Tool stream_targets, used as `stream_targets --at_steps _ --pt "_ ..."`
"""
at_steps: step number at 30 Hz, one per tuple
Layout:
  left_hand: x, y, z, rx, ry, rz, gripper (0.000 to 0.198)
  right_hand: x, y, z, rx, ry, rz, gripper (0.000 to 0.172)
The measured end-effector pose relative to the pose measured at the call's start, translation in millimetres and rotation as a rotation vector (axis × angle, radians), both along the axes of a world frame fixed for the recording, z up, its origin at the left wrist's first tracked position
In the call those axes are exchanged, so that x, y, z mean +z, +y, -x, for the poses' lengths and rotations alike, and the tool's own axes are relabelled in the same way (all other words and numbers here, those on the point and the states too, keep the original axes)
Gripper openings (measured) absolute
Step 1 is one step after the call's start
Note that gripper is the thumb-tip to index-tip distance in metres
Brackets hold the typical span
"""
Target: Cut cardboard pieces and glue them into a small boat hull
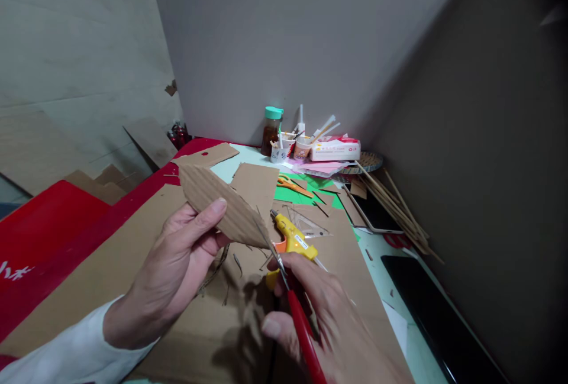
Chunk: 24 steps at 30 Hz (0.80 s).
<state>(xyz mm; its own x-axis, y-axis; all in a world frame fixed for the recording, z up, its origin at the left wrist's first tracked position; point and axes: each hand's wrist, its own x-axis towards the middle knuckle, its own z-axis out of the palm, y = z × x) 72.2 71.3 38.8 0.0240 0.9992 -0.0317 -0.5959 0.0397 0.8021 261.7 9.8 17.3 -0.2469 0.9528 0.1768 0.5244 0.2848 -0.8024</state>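
Note:
A leaf-shaped piece of corrugated cardboard [219,200] is pinched between the thumb and fingers of my left hand [181,254]. My right hand [323,307] grips red-handled scissors [302,325]. Their blades meet the right-hand tip of the cardboard piece. Below both hands lies a large cardboard sheet [177,336], with thin cut scraps [237,264] scattered on it. Just beyond my right hand rests a yellow glue gun [293,235], partly hidden by that hand. An orange round object [280,245] shows beside it, mostly covered.
Orange-handled scissors [295,186] and a clear set square [308,224] lie farther back. A jar with a teal lid [271,132], paper cups [303,148] and a tissue pack [336,148] stand near the wall. Wooden sticks [394,206] and a black slab [439,313] are at right.

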Motion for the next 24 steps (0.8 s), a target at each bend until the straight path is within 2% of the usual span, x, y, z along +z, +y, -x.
stream_targets --at_steps 4,7,11,15,22,24 --pt "0.1 0 -1 -0.001 0.001 0.007 0.036 4.9 0 1 -0.005 -0.054 0.076 0.063" --pt "0.4 0 -1 0.003 -0.006 0.020 0.035 7.5 0 0 -0.006 -0.092 0.120 0.058" --pt "-0.2 -1 -3 -0.033 -0.027 0.039 0.032 1.2 0 -1 -0.008 -0.093 0.069 0.052" --pt "-0.2 1 -4 -0.030 -0.061 0.040 0.034 -3.4 -2 -2 -0.074 -0.054 0.001 0.050" --pt "1.3 4 -5 -0.004 -0.088 0.049 0.038 11.3 0 0 -0.024 -0.045 0.029 0.035" --pt "1.4 4 -5 -0.007 -0.095 0.060 0.039 11.3 2 1 -0.016 -0.054 0.038 0.035"
